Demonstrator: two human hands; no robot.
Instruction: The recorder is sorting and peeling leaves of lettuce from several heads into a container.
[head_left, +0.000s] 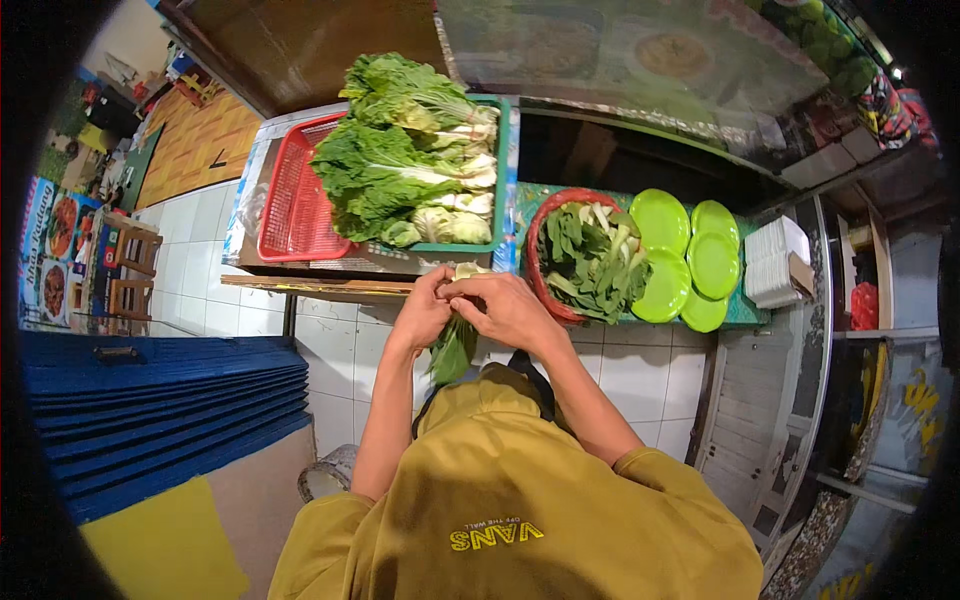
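Close in front of my body, my left hand (426, 309) and my right hand (511, 309) meet around a bunch of leafy greens (453, 351). Its pale stem end pokes up above my fingers, while the dark green leaves hang below them. Exactly how the fingertips sit on the stem is partly hidden. Beyond my hands, large heads of leafy cabbage (409, 161) are piled in a green plastic basket (504, 180), their pale bases to the right. To the right of my hands, a round red container (534, 251) holds loose green leaves with pale stems (596, 259).
A red plastic basket (289, 217) sits left of the cabbage. Several lime-green plates (660, 221) lie beside the red container, then stacked white boxes (772, 259). A wooden board edge (322, 285) fronts the left surface. Blue slatted panelling (165, 405) stands at left, above white floor tiles (630, 375).
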